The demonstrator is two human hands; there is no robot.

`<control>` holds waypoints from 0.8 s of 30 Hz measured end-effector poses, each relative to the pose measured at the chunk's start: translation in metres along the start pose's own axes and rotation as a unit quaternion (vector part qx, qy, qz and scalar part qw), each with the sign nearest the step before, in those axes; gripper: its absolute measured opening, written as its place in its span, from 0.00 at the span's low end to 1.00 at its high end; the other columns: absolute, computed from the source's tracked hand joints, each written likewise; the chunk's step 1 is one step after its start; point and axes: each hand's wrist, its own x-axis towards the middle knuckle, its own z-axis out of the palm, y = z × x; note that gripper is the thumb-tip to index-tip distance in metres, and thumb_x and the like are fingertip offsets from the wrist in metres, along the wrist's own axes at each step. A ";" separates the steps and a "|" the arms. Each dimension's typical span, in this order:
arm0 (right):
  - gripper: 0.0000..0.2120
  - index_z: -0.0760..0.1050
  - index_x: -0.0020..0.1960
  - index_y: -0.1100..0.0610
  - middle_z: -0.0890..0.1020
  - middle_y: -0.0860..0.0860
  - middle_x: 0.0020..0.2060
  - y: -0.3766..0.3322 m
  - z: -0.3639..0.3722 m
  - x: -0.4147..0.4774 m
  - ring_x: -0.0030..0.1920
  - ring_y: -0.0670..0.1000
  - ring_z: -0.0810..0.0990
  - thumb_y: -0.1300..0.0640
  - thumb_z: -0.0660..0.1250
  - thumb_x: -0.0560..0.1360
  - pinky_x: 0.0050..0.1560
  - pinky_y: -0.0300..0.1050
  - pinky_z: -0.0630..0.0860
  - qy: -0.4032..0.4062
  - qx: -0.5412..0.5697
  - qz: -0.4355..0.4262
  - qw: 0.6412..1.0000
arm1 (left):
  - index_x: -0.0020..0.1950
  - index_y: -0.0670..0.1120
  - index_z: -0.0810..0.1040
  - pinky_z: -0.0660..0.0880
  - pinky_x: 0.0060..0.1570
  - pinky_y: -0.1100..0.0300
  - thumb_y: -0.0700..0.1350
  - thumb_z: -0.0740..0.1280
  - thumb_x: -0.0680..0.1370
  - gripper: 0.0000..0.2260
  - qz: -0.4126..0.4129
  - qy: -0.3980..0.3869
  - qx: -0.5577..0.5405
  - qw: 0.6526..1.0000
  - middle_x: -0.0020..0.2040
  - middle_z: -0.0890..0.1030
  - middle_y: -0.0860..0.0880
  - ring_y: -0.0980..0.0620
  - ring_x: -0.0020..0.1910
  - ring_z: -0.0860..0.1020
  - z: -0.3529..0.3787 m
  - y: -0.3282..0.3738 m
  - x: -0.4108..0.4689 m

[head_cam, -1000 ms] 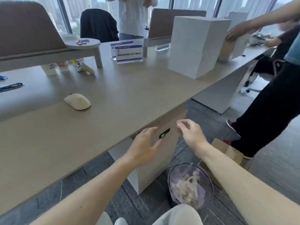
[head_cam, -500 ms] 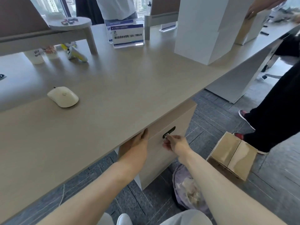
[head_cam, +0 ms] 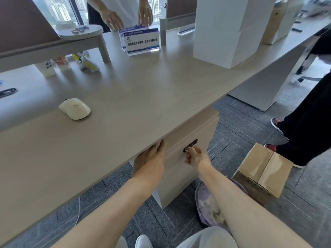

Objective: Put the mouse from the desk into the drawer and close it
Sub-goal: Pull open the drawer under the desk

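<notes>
A cream-white mouse lies on the beige desk, left of centre. Under the desk's front edge hangs a beige drawer unit with a dark lock plate on its front; the drawer is closed. My left hand lies flat against the top left of the drawer front, fingertips hidden under the desk edge. My right hand pinches a small silver key at the lock plate.
A waste bin with a purple liner and a cardboard box stand on the floor right of the drawer. White boxes, a blue sign and a small riser shelf are on the desk. Another person's legs stand at right; someone's hands touch the sign.
Both hands came down from mid-air to the drawer front: the left went flat under the desk edge, the right closed on the key. The view moved closer and lower.
</notes>
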 end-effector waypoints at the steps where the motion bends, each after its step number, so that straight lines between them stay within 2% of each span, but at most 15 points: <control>1: 0.14 0.69 0.37 0.58 0.72 0.54 0.30 0.003 -0.006 -0.003 0.30 0.51 0.70 0.62 0.60 0.81 0.34 0.42 0.75 0.006 -0.001 -0.004 1.000 | 0.82 0.49 0.49 0.57 0.75 0.57 0.28 0.54 0.76 0.36 0.002 0.004 0.006 1.000 0.83 0.51 0.52 0.51 0.80 0.54 0.000 0.001 0.000; 6: 0.12 0.72 0.39 0.60 0.74 0.55 0.32 0.022 -0.048 -0.025 0.33 0.51 0.73 0.62 0.60 0.81 0.38 0.44 0.77 0.010 -0.021 -0.025 0.999 | 0.82 0.47 0.47 0.54 0.78 0.54 0.35 0.58 0.79 0.34 0.015 -0.004 0.062 0.998 0.83 0.50 0.49 0.50 0.81 0.50 0.007 0.007 -0.004; 9: 0.11 0.72 0.42 0.63 0.74 0.56 0.33 0.027 -0.069 -0.040 0.34 0.52 0.73 0.63 0.58 0.82 0.35 0.42 0.76 0.017 -0.048 -0.030 0.998 | 0.82 0.49 0.47 0.54 0.78 0.54 0.32 0.59 0.79 0.36 0.020 0.009 0.064 0.998 0.83 0.51 0.51 0.52 0.81 0.50 0.014 0.007 -0.009; 13: 0.10 0.75 0.45 0.64 0.75 0.56 0.34 0.035 -0.092 -0.060 0.35 0.52 0.75 0.64 0.58 0.81 0.33 0.39 0.75 0.035 -0.057 -0.037 0.997 | 0.82 0.48 0.46 0.54 0.78 0.56 0.31 0.55 0.79 0.34 0.025 0.023 0.059 0.998 0.83 0.51 0.50 0.52 0.81 0.50 0.017 0.011 -0.016; 16: 0.10 0.75 0.45 0.63 0.76 0.57 0.34 0.042 -0.108 -0.071 0.38 0.55 0.75 0.63 0.58 0.81 0.36 0.43 0.75 0.037 -0.062 -0.040 0.997 | 0.82 0.48 0.46 0.55 0.78 0.56 0.32 0.54 0.80 0.33 0.024 0.030 0.060 0.997 0.83 0.51 0.50 0.52 0.81 0.50 0.020 0.012 -0.018; 19: 0.10 0.75 0.45 0.63 0.76 0.58 0.35 0.047 -0.123 -0.083 0.37 0.55 0.75 0.63 0.57 0.81 0.34 0.40 0.74 0.040 -0.059 -0.034 0.997 | 0.82 0.48 0.46 0.55 0.78 0.55 0.32 0.53 0.80 0.33 0.020 0.035 0.060 0.997 0.83 0.52 0.50 0.52 0.81 0.50 0.024 0.011 -0.018; 24: 0.11 0.77 0.44 0.61 0.77 0.56 0.34 0.056 -0.142 -0.097 0.38 0.54 0.75 0.62 0.58 0.81 0.40 0.46 0.75 0.054 -0.042 -0.024 0.997 | 0.82 0.48 0.47 0.57 0.77 0.54 0.31 0.55 0.78 0.34 0.013 0.031 0.054 0.998 0.83 0.51 0.50 0.51 0.81 0.50 0.023 0.015 -0.018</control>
